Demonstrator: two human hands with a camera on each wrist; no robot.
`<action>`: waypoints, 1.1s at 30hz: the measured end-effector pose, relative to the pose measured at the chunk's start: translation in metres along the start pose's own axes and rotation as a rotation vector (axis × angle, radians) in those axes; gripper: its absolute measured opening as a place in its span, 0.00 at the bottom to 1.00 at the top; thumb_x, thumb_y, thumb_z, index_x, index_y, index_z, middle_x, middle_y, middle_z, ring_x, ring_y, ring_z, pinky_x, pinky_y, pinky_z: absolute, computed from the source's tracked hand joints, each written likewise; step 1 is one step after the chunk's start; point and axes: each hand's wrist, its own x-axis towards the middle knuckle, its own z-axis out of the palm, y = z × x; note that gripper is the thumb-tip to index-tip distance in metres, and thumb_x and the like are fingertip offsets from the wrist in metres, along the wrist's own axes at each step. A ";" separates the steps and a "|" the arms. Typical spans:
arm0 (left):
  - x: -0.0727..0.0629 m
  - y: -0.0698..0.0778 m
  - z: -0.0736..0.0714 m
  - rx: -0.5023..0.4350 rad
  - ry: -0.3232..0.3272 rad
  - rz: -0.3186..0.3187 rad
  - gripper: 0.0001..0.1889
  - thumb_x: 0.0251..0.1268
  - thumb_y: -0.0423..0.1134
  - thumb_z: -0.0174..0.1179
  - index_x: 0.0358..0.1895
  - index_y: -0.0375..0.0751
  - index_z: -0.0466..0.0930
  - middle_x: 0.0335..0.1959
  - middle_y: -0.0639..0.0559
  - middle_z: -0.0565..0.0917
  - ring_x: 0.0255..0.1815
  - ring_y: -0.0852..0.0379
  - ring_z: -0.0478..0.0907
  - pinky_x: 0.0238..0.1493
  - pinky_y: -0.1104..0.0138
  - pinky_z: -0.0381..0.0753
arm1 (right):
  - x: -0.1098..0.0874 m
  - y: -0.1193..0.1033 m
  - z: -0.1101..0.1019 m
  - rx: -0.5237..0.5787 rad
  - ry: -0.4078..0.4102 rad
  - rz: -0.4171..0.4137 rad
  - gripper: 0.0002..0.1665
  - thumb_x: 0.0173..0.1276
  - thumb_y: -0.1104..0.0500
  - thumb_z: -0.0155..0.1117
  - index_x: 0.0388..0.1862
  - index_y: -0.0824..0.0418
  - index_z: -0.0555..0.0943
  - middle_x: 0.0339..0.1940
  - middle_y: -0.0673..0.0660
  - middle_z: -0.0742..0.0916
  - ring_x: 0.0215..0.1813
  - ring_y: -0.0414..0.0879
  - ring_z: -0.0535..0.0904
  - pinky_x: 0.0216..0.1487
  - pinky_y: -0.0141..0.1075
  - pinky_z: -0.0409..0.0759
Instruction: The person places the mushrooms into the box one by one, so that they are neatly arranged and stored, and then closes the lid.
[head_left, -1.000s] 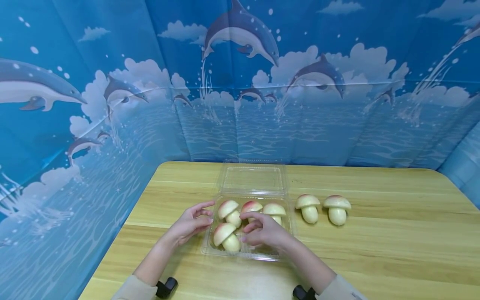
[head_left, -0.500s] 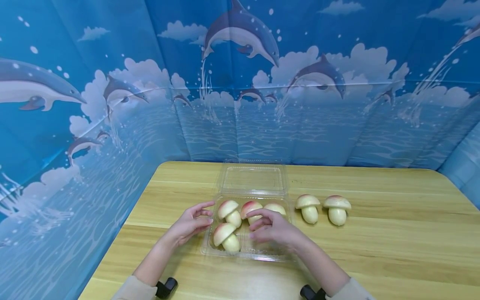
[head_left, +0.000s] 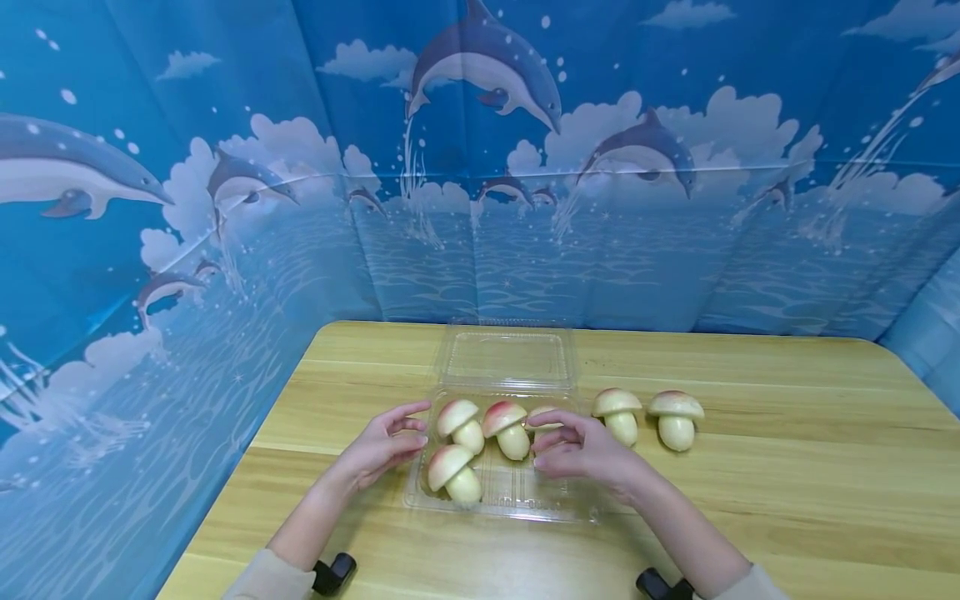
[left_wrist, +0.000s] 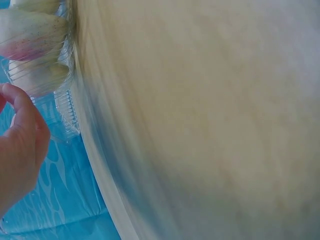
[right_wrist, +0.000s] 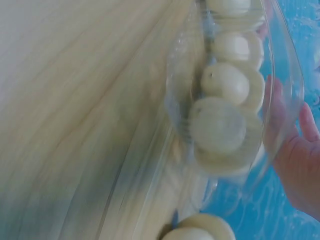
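Observation:
A clear plastic clamshell box [head_left: 517, 492] lies with its lid folded back. Several cream mushrooms with pink-tinged caps sit in it, among them a front left one [head_left: 454, 475], a back left one [head_left: 460, 423] and a middle one [head_left: 507, 429]. My left hand [head_left: 382, 446] is beside the box, relaxed fingertips right at its left rim. Over the right part of the box hovers my right hand [head_left: 588, 450], fingers loosely bent with nothing between them. It partly hides another mushroom [head_left: 542, 412]. In the right wrist view, the right hand [right_wrist: 297, 150] shows behind the clear wall.
Two more mushrooms stand on the table right of the box, a nearer one [head_left: 617, 414] and a farther right one [head_left: 676, 419]. The open lid [head_left: 510, 358] reaches the back edge of the wooden table [head_left: 787, 467]. A blue dolphin-print curtain [head_left: 480, 250] rises behind.
My right hand has drawn back to the right across the box, uncovering the middle mushroom. My left hand stays at the left rim.

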 end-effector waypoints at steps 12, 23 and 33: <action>0.001 0.002 0.001 -0.009 -0.004 0.001 0.33 0.61 0.26 0.56 0.69 0.32 0.55 0.44 0.46 0.71 0.32 0.64 0.74 0.36 0.74 0.77 | -0.021 -0.003 -0.025 -0.012 0.019 0.001 0.39 0.59 0.63 0.66 0.65 0.73 0.60 0.49 0.69 0.77 0.48 0.59 0.78 0.49 0.47 0.78; 0.001 0.001 0.002 -0.009 0.011 -0.009 0.33 0.60 0.26 0.56 0.69 0.33 0.56 0.44 0.46 0.71 0.33 0.63 0.73 0.37 0.74 0.77 | -0.041 -0.003 -0.050 -0.040 0.043 -0.003 0.38 0.61 0.63 0.64 0.66 0.73 0.58 0.49 0.66 0.78 0.49 0.56 0.77 0.50 0.45 0.78; 0.001 0.001 0.003 -0.004 0.012 -0.009 0.33 0.60 0.26 0.56 0.69 0.33 0.56 0.44 0.46 0.71 0.32 0.64 0.73 0.36 0.74 0.77 | -0.061 0.004 -0.073 -0.044 0.070 -0.007 0.32 0.64 0.64 0.60 0.65 0.67 0.62 0.50 0.63 0.78 0.50 0.54 0.79 0.49 0.44 0.79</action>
